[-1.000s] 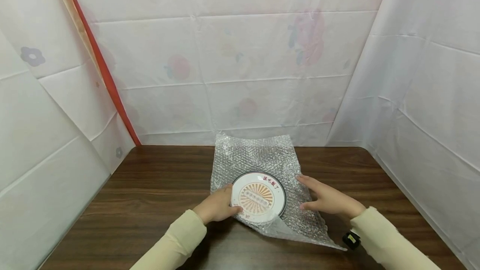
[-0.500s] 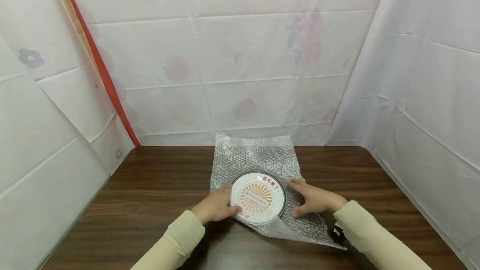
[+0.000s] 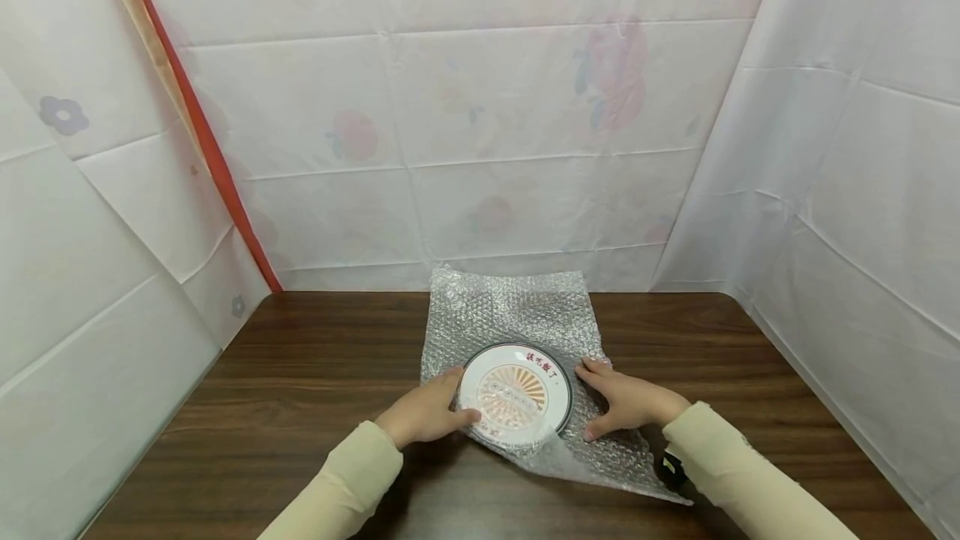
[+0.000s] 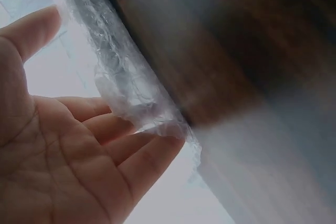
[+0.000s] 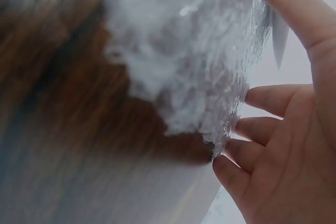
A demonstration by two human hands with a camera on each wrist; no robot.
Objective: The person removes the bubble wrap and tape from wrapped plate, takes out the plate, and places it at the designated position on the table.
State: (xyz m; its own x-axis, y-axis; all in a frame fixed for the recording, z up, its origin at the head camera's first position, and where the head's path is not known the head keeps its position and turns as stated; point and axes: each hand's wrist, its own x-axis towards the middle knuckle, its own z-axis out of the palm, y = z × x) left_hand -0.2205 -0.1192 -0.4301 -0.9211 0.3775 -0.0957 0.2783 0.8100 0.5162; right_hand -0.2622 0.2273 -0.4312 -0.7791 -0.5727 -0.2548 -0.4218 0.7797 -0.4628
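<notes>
A round white plate [image 3: 557,394] with a dark rim, red characters and an orange sunburst lies on a sheet of bubble wrap [image 3: 510,307]. Clear wrap covers the plate's lower left part. My left hand [image 3: 423,408] is at the plate's left edge, thumb over the near-left rim. In the left wrist view, its loosely extended fingers [image 4: 142,166] touch the crumpled wrap edge [image 4: 126,72]. To the plate's right, my right hand [image 3: 630,398] rests spread on the wrap. The right wrist view shows those fingertips along the wrap's surface [image 5: 184,51].
Dark wood tabletop [image 3: 322,365] surrounds the sheet. A loose corner of wrap points toward the near right. White printed curtains [image 3: 480,123] enclose the back and sides, with a red strip [image 3: 202,132] at the left corner. A small black device [image 3: 671,467] shows beneath the right wrist.
My right hand has moved left, closer to the plate, and now rests on the wrap. My left hand has shifted slightly left, and the wrap over the plate's left part shows more glare.
</notes>
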